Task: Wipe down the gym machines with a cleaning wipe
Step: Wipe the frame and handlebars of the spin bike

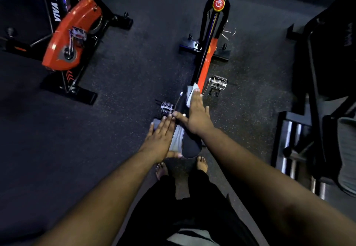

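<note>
Seen from above, a black and orange exercise bike [207,57] stands on the dark speckled floor [138,68], its black saddle [189,147] nearest the person. The right hand [196,114] lies flat with straight fingers along the bike's frame just ahead of the saddle, pressing a pale cleaning wipe [191,93] whose edge shows beyond the fingertips. The left hand [160,136] rests on the saddle's left side, fingers straight and spread, thumb under the rear edge. Silver pedals [218,83] stick out on both sides. A second orange bike [71,34] stands well apart at upper left. Bare feet [161,169] show below the saddle.
</note>
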Motion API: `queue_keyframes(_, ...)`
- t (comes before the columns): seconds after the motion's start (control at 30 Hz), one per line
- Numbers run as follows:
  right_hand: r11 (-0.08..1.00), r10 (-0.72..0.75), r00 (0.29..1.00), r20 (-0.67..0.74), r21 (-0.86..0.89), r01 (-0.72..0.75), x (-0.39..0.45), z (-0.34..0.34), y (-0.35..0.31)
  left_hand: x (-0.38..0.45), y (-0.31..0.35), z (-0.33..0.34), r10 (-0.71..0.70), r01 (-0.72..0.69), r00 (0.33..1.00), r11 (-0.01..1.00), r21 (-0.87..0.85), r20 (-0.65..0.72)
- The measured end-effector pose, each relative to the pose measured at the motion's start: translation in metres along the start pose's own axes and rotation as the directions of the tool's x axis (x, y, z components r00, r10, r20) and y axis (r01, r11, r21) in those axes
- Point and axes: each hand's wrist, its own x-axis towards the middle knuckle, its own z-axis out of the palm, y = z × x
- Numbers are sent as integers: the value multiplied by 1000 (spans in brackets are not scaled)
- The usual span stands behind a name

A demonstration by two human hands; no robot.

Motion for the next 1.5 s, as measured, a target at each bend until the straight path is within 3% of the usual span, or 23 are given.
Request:
queue_keyframes(0.17,967,-89,991,105,-230,111,-39,13,15,1,-3,4,0,-1,1000,1000,-29,-27)
queue_keyframes(0.3,938,-121,992,17,-326,120,11,-13,7,1,-4,4,5,-5,1000,1000,-10,-17)
queue_keyframes(0.43,902,-137,989,48,-407,144,17,-16,2,-2,-1,4,-30,30,998,1000,2,-48)
queue_keyframes(0.57,684,-280,925,256,-623,379,-17,0,11,-9,-1,17,-149,141,980,987,-71,-133)
queue_keyframes(0.63,625,-315,911,265,-665,409,-3,-11,11,-13,0,26,-215,194,965,971,-141,-153)
queue_keyframes(0.73,673,-238,961,142,-690,268,22,-24,-4,-22,2,39,-228,182,952,958,-220,-204)
queue_keyframes(0.8,685,-160,978,131,-699,206,21,-21,-15,-22,3,43,-218,162,950,956,-245,-224)
queue_keyframes(0.93,635,-274,917,291,-661,400,-36,29,-21,-35,-20,56,-186,111,958,942,-317,-219)
queue_keyframes(1.07,633,-368,877,309,-607,480,-83,66,-8,-48,-40,63,-146,77,971,941,-329,-190)
queue_keyframes(1.23,568,-427,849,312,-639,520,-111,61,11,-51,-35,53,-39,-1,986,970,-245,-162)
queue_keyframes(1.33,570,-382,882,276,-681,460,-126,49,32,-52,-34,46,-15,-21,989,970,-243,-144)
queue_keyframes(1.5,735,-168,974,149,-640,224,-112,78,-7,-54,-41,49,9,-43,988,973,-229,-151)
